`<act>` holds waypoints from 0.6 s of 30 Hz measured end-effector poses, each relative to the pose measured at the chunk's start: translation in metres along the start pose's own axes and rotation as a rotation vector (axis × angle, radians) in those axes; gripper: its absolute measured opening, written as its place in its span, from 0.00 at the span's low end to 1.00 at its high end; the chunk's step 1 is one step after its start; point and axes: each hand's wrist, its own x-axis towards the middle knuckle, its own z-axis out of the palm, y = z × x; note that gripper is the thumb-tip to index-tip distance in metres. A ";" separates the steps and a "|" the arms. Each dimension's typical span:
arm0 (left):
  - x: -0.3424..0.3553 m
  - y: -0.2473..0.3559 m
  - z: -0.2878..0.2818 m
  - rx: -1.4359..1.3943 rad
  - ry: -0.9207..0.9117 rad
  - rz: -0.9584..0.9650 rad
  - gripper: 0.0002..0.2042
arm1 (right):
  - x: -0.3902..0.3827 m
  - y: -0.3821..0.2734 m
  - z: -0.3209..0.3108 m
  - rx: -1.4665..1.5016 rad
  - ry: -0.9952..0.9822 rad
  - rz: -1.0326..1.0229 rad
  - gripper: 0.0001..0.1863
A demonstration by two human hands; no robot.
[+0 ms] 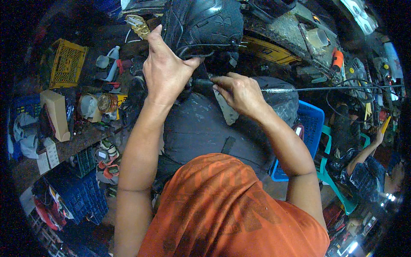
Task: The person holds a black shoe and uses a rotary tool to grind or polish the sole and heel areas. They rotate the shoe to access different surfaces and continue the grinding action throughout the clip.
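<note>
A black bag (214, 28) with seams and a thin drawcord stands in front of me at the top of the head view. My left hand (165, 73) grips its lower left side, thumb toward the cord and most fingers hidden behind it. Below the bag, my right hand (239, 92) has its fingers curled together beside a dark cylindrical piece (201, 85); what they pinch is too small to tell. A pale tapered strip (227, 110) lies under that hand on the dark cloth (192, 128) over my lap.
A dark cable (334, 89) runs rightward from near my right hand. To the right are a blue basket (310, 124), a green chair (338, 188) and another person's arm (364, 156). At left stand a yellow crate (66, 64), a cardboard box (55, 115) and several shoes (107, 160).
</note>
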 end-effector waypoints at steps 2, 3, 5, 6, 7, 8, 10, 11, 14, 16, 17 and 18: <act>0.001 0.000 -0.001 -0.002 -0.016 -0.010 0.53 | 0.003 0.002 -0.003 -0.016 -0.003 0.017 0.13; 0.002 0.000 -0.002 0.000 -0.025 -0.014 0.53 | 0.006 0.004 -0.005 -0.023 -0.011 0.021 0.13; 0.004 -0.001 -0.002 0.004 -0.026 0.000 0.53 | 0.013 0.009 -0.008 -0.017 -0.008 -0.028 0.16; 0.005 -0.001 -0.002 0.006 -0.018 0.019 0.53 | 0.016 0.012 -0.009 -0.032 -0.014 -0.044 0.16; 0.006 -0.001 -0.001 0.012 -0.010 0.031 0.53 | 0.018 0.015 -0.010 -0.048 -0.021 -0.059 0.16; 0.007 -0.001 0.000 0.018 -0.011 0.040 0.53 | 0.021 0.017 -0.010 -0.065 -0.041 -0.060 0.16; 0.008 -0.002 0.002 0.046 -0.008 0.050 0.52 | 0.025 0.020 -0.011 -0.048 -0.067 -0.052 0.16; 0.009 -0.002 0.002 0.042 -0.021 0.035 0.52 | 0.027 0.022 -0.012 -0.041 -0.086 -0.039 0.16; 0.011 -0.003 0.002 0.037 -0.038 0.018 0.53 | 0.032 0.023 -0.013 -0.036 -0.093 -0.068 0.16; 0.012 -0.003 0.002 0.040 -0.031 0.021 0.53 | 0.034 0.022 -0.014 -0.011 -0.111 -0.073 0.16; 0.012 -0.002 0.002 0.041 -0.032 0.022 0.53 | 0.033 0.021 -0.015 -0.025 -0.120 -0.075 0.16; 0.012 -0.002 0.002 0.046 -0.025 0.030 0.53 | 0.033 0.021 -0.016 -0.041 -0.136 -0.067 0.16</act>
